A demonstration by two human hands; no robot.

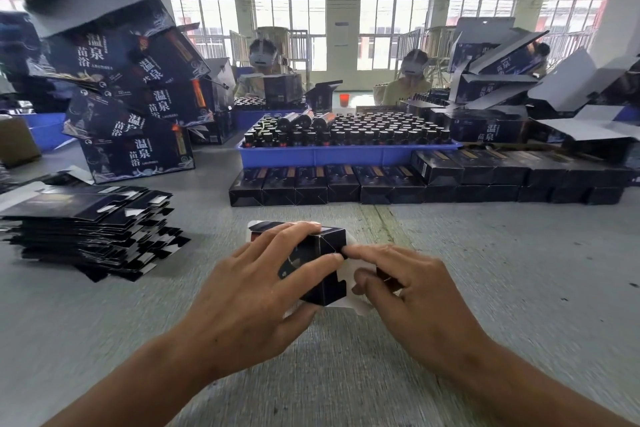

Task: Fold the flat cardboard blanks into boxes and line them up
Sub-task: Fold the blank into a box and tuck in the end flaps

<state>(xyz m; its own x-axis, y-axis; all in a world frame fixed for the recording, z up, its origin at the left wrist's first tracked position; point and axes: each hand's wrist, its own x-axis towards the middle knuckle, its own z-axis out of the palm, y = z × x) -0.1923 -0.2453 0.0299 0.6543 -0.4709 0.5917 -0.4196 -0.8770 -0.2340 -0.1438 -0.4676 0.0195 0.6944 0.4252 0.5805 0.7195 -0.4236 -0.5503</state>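
A small dark cardboard box [320, 250], partly folded with white flaps showing, sits on the grey table in front of me. My left hand [263, 288] wraps over its top and left side. My right hand [408, 291] holds its right end, forefinger pressing a flap. A stack of flat dark blanks [90, 229] lies at the left. A row of finished dark boxes [381, 184] stands lined up across the table beyond my hands.
A blue tray [346, 154] full of dark bottles stands behind the row. Large dark printed cartons [138, 107] pile up at the left and opened cartons [554, 97] at the right. Two persons sit across the table.
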